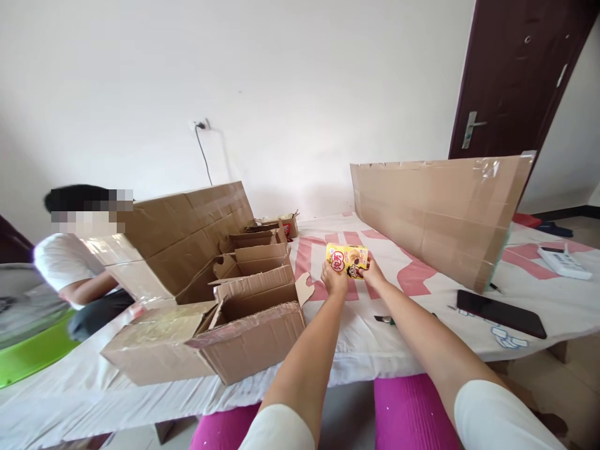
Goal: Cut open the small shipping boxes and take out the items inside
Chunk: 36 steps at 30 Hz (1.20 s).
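Between both hands I hold a small yellow snack box (347, 259) with red and white lettering, lifted over the cloth. My left hand (334, 278) grips its left end and lower edge. At its right end, my right hand (374, 274) is closed on the same box. A utility knife (385, 319) lies on the cloth under my right forearm, partly hidden by it. To the left of my hands stands a row of open cardboard boxes (262, 325), their flaps sticking up.
A tall cardboard panel (435, 212) stands upright at the right, and a large carton (187, 231) at the left. A black phone (501, 314) and a white box (564, 261) lie on the right of the cloth-covered table (356, 350). Another person (70, 269) sits at the far left.
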Motion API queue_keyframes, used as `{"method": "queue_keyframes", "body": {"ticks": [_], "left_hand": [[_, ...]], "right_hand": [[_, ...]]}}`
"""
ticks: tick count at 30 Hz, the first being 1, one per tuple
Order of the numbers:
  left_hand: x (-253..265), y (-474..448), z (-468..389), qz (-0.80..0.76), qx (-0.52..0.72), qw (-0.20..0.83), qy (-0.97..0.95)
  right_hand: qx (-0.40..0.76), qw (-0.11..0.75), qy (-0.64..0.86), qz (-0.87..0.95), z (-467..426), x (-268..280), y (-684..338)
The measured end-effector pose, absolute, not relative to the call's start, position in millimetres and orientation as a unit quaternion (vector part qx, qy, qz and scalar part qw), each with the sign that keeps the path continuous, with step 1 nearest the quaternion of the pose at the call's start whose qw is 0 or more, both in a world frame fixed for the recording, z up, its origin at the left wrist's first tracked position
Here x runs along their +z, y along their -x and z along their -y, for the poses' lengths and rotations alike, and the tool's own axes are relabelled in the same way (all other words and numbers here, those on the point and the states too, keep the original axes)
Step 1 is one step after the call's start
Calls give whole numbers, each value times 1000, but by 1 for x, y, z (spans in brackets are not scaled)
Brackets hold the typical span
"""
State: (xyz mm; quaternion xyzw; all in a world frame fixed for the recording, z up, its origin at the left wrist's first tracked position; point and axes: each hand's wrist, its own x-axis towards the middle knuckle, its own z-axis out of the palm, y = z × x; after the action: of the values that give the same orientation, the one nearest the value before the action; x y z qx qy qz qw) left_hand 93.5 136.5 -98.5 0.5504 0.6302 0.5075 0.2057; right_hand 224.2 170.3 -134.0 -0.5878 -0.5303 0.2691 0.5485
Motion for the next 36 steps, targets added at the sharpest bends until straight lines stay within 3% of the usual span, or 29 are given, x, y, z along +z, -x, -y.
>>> {"method": "queue_keyframes", "body": {"ticks": [10, 17, 23, 27, 36], "left_hand": [[-140, -94, -69, -656, 461, 242, -547], [-166, -59, 51, -494, 479, 246, -683], [-169, -1, 104, -482, 479, 173, -713], [-179, 28, 116, -521, 503, 124, -679], [-217, 53, 118, -579, 514, 108, -623]], "right_hand": [[414, 464, 547, 561, -120, -147, -252], [523, 439, 422, 597, -67, -134, -257], [634, 352, 320, 610, -32, -140, -229], [643, 316, 273, 643, -13, -145, -203], [558, 355, 301, 687, -3, -174, -166]]}}
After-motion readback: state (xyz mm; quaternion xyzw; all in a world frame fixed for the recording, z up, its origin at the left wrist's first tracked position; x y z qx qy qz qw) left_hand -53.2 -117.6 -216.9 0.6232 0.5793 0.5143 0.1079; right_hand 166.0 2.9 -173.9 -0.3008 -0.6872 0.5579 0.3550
